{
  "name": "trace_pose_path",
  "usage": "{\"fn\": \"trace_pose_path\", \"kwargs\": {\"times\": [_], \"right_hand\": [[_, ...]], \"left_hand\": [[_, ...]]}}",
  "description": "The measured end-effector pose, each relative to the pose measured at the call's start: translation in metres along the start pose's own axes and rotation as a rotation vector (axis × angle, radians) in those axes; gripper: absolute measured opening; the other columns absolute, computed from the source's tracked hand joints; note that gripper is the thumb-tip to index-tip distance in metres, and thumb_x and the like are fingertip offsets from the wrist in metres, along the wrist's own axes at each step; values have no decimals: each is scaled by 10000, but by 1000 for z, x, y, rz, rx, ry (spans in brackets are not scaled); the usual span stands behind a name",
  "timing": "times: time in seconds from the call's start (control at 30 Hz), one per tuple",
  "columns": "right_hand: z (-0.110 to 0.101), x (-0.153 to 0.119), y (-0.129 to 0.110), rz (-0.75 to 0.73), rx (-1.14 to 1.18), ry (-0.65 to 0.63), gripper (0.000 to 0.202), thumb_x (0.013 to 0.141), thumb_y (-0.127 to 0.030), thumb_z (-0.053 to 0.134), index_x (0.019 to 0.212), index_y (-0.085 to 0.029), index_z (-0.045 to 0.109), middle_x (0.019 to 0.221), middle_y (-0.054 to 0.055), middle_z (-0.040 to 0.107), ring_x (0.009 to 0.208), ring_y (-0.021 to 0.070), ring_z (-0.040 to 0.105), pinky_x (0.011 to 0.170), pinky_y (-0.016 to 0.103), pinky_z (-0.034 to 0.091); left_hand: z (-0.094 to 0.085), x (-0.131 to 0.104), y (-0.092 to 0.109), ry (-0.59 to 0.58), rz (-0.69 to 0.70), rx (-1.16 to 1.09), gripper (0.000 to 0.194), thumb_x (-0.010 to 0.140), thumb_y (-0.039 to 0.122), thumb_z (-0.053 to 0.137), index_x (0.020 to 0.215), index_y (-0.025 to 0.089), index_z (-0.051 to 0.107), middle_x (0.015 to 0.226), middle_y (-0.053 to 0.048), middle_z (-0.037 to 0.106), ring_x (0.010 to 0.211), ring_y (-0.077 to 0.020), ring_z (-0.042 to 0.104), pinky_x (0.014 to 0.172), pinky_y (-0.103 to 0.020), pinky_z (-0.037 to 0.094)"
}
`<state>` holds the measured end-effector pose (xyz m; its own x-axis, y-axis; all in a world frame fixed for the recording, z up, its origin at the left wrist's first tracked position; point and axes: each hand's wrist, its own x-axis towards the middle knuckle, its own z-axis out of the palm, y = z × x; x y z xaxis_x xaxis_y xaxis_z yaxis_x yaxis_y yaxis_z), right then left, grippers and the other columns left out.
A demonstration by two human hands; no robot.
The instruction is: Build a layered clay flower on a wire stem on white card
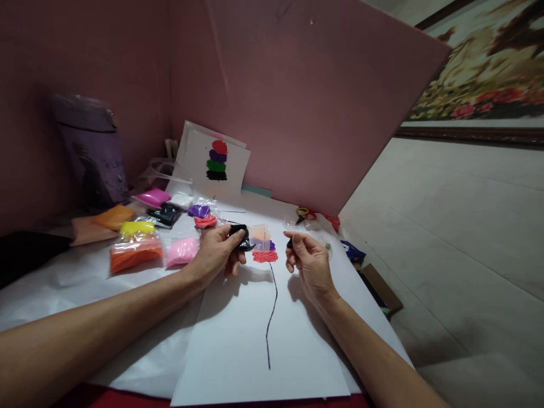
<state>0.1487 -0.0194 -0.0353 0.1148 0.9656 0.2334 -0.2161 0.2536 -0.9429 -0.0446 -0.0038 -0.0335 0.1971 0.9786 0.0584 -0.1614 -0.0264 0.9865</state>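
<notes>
My left hand pinches a clear packet of black clay above the white sheet. To its right, my right hand holds a small black piece between thumb and fingers. Between and below the hands, a red clay patch lies on the sheet, with purple and some yellow just above it, partly behind the packet's clear end. A wavy black line runs down the sheet from the red patch.
Bags of orange, pink and other colours lie at the left. Behind them leans a card with red, purple, green and black patches. Scissors lie at the back right; a purple bag stands back left.
</notes>
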Motion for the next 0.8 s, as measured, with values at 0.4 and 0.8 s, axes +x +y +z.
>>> {"fn": "trace_pose_path", "kwargs": {"times": [0.4,0.8], "right_hand": [[-1,2,1,30,45,16,338,630,-418,818,738,-136,665,508,-72,464,402,35,357,346,175,360],[-1,1,4,84,21,-43,333,659,-380,789,881,-162,670,670,-5,621,516,85,517,420,193,448]], "left_hand": [[-1,0,4,106,73,-29,180,895,265,510,754,171,451,481,16,611,273,-96,487,256,-156,324],[0,0,5,136,71,-29,184,897,251,506,741,180,439,485,12,611,270,-99,486,254,-161,309]]}}
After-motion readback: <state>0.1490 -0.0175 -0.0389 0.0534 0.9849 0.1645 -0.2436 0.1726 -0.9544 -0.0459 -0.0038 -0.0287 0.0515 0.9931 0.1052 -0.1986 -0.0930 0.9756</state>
